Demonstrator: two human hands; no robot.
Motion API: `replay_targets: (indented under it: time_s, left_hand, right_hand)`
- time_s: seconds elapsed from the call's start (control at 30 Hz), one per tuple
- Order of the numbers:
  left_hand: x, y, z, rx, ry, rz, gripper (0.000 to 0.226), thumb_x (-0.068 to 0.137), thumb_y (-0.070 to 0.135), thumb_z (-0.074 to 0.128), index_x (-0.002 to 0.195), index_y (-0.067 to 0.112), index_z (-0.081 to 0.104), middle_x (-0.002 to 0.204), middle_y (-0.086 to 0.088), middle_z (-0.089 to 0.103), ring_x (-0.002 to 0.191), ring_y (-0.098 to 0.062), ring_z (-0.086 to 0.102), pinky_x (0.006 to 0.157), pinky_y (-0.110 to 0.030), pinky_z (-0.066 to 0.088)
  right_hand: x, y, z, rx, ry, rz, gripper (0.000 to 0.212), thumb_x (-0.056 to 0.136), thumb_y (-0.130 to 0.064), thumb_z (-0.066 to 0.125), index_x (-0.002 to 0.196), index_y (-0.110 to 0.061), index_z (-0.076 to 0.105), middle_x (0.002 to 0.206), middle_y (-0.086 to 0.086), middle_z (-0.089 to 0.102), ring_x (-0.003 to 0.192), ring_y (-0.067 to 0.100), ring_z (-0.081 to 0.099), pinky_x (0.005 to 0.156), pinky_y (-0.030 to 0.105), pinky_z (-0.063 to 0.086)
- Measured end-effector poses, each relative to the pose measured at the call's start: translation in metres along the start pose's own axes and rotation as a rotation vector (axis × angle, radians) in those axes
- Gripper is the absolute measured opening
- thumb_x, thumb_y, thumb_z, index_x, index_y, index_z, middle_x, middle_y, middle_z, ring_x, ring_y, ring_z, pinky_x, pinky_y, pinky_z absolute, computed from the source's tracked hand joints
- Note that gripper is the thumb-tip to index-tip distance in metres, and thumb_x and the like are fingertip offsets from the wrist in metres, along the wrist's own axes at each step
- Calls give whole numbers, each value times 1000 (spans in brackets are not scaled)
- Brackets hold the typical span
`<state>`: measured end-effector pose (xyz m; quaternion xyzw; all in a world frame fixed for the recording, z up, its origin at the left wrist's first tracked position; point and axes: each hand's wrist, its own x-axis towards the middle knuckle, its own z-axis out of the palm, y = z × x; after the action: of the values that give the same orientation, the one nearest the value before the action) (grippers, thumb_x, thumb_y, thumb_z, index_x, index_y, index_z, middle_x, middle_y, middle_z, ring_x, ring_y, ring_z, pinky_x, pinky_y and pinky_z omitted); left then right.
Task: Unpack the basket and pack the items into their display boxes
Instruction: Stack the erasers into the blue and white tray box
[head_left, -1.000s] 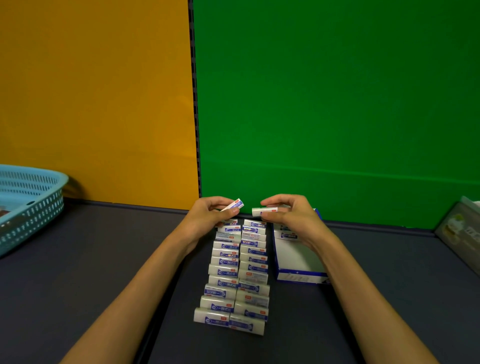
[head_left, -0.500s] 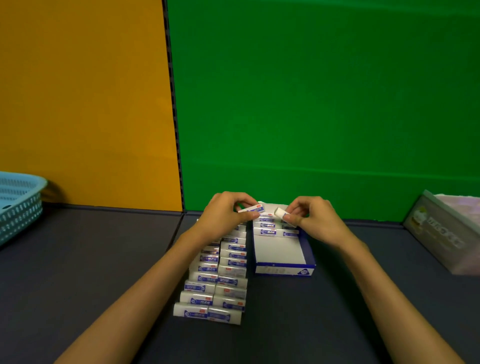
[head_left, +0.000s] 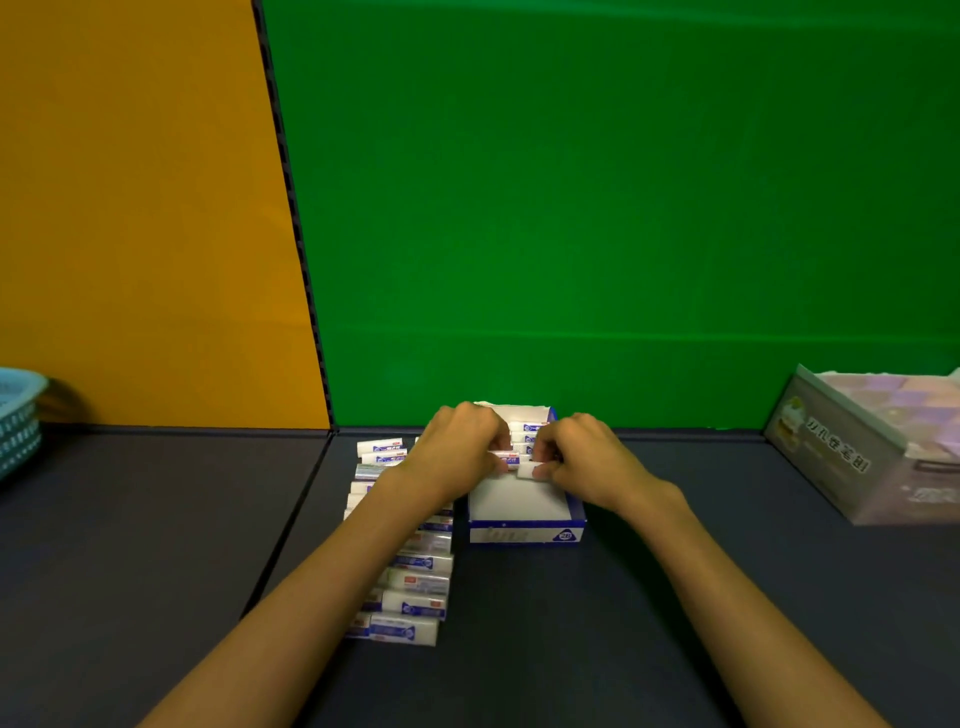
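A blue-and-white display box (head_left: 524, 532) stands open on the dark table, with a few white erasers (head_left: 527, 428) lined up at its far end. Both hands are inside the box, over its white floor. My left hand (head_left: 460, 452) pinches one eraser (head_left: 506, 459) with a blue label. My right hand (head_left: 582, 457) pinches another white eraser (head_left: 525, 471) just beside it. Two rows of several wrapped erasers (head_left: 415, 587) lie on the table left of the box, partly hidden by my left forearm.
A teal plastic basket (head_left: 18, 415) sits at the far left edge of the table. A grey-pink display box (head_left: 852, 457) with pale items stands at the right. An orange and a green wall close the back.
Both hands have dropped from above the eraser rows into the blue box, each still holding its eraser. The camera has swung right, bringing the grey-pink box further into view.
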<state>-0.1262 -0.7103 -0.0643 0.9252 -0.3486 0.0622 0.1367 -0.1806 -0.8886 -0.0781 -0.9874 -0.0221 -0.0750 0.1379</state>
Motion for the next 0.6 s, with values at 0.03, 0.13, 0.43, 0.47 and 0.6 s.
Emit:
replay_targets:
  time_s: [0.03,0.13,0.43,0.47,0.6]
  left_hand:
    - [0,1,2,33,-7,4,25,83,29,77,106,20,74,106,-2,72,100,-26,64,83,-32,43]
    - [2,3,8,87,-41,-4,25,83,27,76,107,22,73,108,-3,72,105,-25,63,90,-34,44]
    - [4,1,18,50,-55,-24,26,78,23,81,103,21,73,106,-5,71,98,-29,65,78,-33,46]
    - [4,1,19,51,-52,-23,26,78,23,81,103,21,72,106,-5,70,98,-29,64,79,-34,46]
    - [3,-2,20,37,-45,-23,22,79,16,79,100,17,73,105,-8,69,97,-30,64,82,-37,51]
  right_hand:
    - [0,0,-1,-18,-3,-6,11,79,-26,77,82,-20,68,82,0,67,79,20,60,71,32,49]
    - [1,-3,-4,-74,-7,-39,9,81,-23,74,81,-21,65,84,1,67,79,22,58,67,29,41]
    - [2,-6,-5,-100,-12,-74,10,81,-17,73,91,-18,73,92,2,70,87,23,62,74,31,48]
    - [2,-6,-4,-101,-12,-77,9,82,-17,73,91,-18,73,92,3,70,88,23,62,74,31,48]
    - [1,-6,-3,-124,0,-90,11,82,-21,74,93,-18,72,94,1,71,90,24,62,73,29,44]
